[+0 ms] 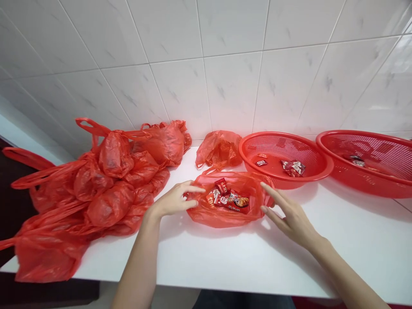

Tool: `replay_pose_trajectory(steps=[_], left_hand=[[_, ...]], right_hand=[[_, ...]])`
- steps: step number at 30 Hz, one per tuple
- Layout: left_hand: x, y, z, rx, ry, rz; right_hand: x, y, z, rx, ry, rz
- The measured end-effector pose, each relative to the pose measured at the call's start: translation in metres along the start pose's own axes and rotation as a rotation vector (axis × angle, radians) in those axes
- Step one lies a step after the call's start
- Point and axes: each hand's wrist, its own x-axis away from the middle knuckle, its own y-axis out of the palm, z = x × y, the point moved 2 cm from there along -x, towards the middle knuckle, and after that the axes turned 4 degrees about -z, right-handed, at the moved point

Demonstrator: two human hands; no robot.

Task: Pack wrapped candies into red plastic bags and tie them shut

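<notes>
An opened red plastic bag [212,221] sits in front of me on the white table, its mouth spread wide. Inside it lie several small wrapped snack packets [236,201], mostly red with white lettering. My left hand [175,198] is at the bag's left rim, thumb and fingers apart and touching the plastic. At the right rim, my right hand [288,216] has its fingers stretched out and its thumb spread, against the edge of the bag. Neither hand grasps a packet.
Tied, filled red bags [111,201] are piled on the left. Behind the open bag lies a crumpled red bag [220,148]. Two red perforated baskets, one nearer [289,182] and one farther right [370,186], contain a few packets. A tiled wall [231,94] bounds the white table [244,262].
</notes>
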Motion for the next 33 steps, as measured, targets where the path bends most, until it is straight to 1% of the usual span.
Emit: replay_pose_trajectory(steps=[2, 3, 5, 8, 11, 13, 14, 16, 19, 21, 22, 24, 26, 29, 31, 33], left_hand=[[-0.001, 0.002, -0.001, -0.010, -0.050, -0.010], [-0.001, 0.002, -0.002, -0.014, -0.069, -0.008], [-0.001, 0.002, -0.002, -0.024, -0.091, 0.008], [0.003, -0.003, -0.005, 0.019, -0.095, -0.030], [0.011, -0.011, -0.006, 0.148, -0.090, -0.096], [0.017, -0.019, -0.002, 0.232, -0.108, -0.083], [0.019, -0.024, 0.002, 0.269, -0.115, -0.050], [0.022, -0.036, 0.011, 0.348, -0.120, 0.056], [0.021, -0.056, 0.028, 0.469, -0.090, 0.301], [0.018, -0.070, 0.039, 0.568, -0.026, 0.471], [0.015, -0.076, 0.045, 0.626, 0.028, 0.552], [0.009, -0.088, 0.058, 0.740, 0.153, 0.659], [0.005, -0.097, 0.072, 0.811, 0.270, 0.686], [0.002, -0.103, 0.093, 0.834, 0.395, 0.652], [0.003, -0.102, 0.107, 0.812, 0.448, 0.638], [0.003, -0.096, 0.121, 0.762, 0.481, 0.631]], right_hand=[[0.000, 0.006, 0.001, 0.006, 0.004, -0.102], [0.001, 0.008, 0.002, 0.001, 0.009, -0.122], [0.002, 0.010, 0.005, -0.037, 0.036, -0.106], [0.002, 0.006, 0.007, -0.092, 0.069, 0.011], [-0.003, -0.004, 0.004, -0.135, 0.044, 0.144], [-0.010, -0.014, 0.000, -0.176, 0.024, 0.215], [-0.014, -0.020, -0.002, -0.196, 0.015, 0.250], [-0.025, -0.032, -0.006, -0.238, 0.004, 0.303], [-0.047, -0.052, -0.014, -0.340, 0.035, 0.319], [-0.064, -0.066, -0.023, -0.430, 0.082, 0.309], [-0.072, -0.072, -0.028, -0.482, 0.088, 0.321], [-0.088, -0.085, -0.040, -0.584, 0.100, 0.364], [-0.100, -0.095, -0.050, -0.649, 0.102, 0.428], [-0.112, -0.104, -0.060, -0.708, 0.081, 0.491], [-0.116, -0.105, -0.064, -0.745, 0.058, 0.485], [-0.119, -0.102, -0.070, -0.770, 0.026, 0.457]])
